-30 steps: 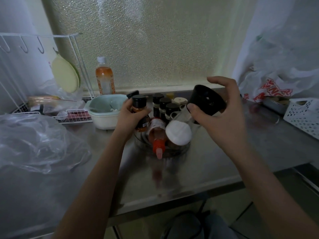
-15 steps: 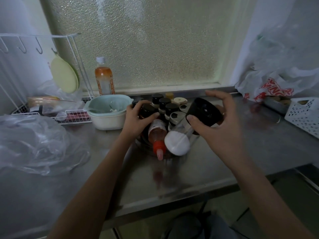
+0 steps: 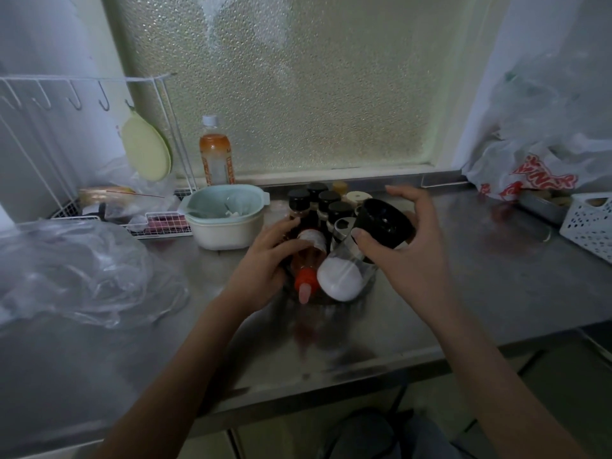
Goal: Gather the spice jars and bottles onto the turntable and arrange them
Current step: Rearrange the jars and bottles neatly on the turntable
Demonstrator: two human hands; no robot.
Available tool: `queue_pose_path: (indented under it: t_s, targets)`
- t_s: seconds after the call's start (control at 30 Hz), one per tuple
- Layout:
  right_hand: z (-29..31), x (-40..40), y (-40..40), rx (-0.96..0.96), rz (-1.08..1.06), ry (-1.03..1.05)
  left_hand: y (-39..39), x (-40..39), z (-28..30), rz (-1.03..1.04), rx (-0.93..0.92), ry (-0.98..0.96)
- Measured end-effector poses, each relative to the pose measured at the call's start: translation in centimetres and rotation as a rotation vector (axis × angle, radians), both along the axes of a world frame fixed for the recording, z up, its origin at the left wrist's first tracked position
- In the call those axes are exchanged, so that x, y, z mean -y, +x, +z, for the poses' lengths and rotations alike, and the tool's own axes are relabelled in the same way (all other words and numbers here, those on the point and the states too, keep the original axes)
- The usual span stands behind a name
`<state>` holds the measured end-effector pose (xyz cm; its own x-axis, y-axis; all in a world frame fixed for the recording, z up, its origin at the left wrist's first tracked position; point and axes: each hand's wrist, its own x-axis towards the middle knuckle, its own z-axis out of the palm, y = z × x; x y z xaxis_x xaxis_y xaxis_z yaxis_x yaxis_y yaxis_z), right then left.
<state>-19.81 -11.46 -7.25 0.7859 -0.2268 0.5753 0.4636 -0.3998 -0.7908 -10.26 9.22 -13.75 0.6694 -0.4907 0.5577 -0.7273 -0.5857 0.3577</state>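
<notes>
A clear turntable (image 3: 326,301) sits mid-counter, mostly hidden by its load. Several black-capped spice jars (image 3: 328,197) stand at its back. A red-capped sauce bottle (image 3: 307,260) and a clear jar of white powder (image 3: 341,279) lie on their sides at the front. My left hand (image 3: 265,260) curls around the lower part of a black-capped spice jar (image 3: 298,202) standing at the turntable's left. My right hand (image 3: 410,253) grips a round black jar (image 3: 385,223), tilted, just above the turntable's right side.
A pale green bowl (image 3: 225,213) stands just left of the turntable. Behind it are an orange drink bottle (image 3: 216,157) and a white wire rack (image 3: 82,134). A crumpled plastic bag (image 3: 76,270) lies at left. A white perforated basket (image 3: 589,223) and shopping bags (image 3: 536,173) are at right.
My left hand lowered the black-capped spice jar down onto the turntable's left side. My right hand brought the black jar lower and closer to the turntable.
</notes>
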Motion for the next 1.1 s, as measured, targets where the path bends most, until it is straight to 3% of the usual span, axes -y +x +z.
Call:
queue_pose_path:
  t_s: [0.13,0.23,0.33,0.43,0.5,0.83,0.9,1.03,1.1]
  targets:
    - [0.2,-0.1,0.1,-0.010,-0.003,0.009,-0.6,-0.1,-0.4,0.013,0.060,0.273]
    - [0.3,-0.2,0.1,-0.007,-0.009,0.003,-0.4,0.3,-0.5,-0.010,0.122,0.235]
    - [0.6,-0.1,0.0,-0.007,-0.013,-0.001,-0.5,0.5,-0.1,-0.035,0.100,-0.030]
    - [1.0,-0.1,0.2,0.014,-0.009,0.010,-0.2,0.4,0.9,0.090,-0.158,-0.547]
    - [1.2,-0.6,0.3,0.030,0.009,-0.003,0.8,0.7,1.8,0.183,-0.261,-0.725]
    - [1.0,-5.3,3.0,0.001,0.035,-0.331,3.1,1.3,4.2,0.068,-0.138,-0.582]
    - [0.9,-5.2,3.5,-0.043,-0.004,-0.390,3.0,1.3,4.6,0.047,-0.106,-0.577]
    - [0.5,-4.8,5.0,-0.164,-0.187,-0.699,3.3,1.3,5.0,0.040,-0.099,-0.520]
    - [0.6,-4.4,5.4,-0.201,-0.188,-0.726,3.4,1.3,4.8,0.041,-0.108,-0.508]
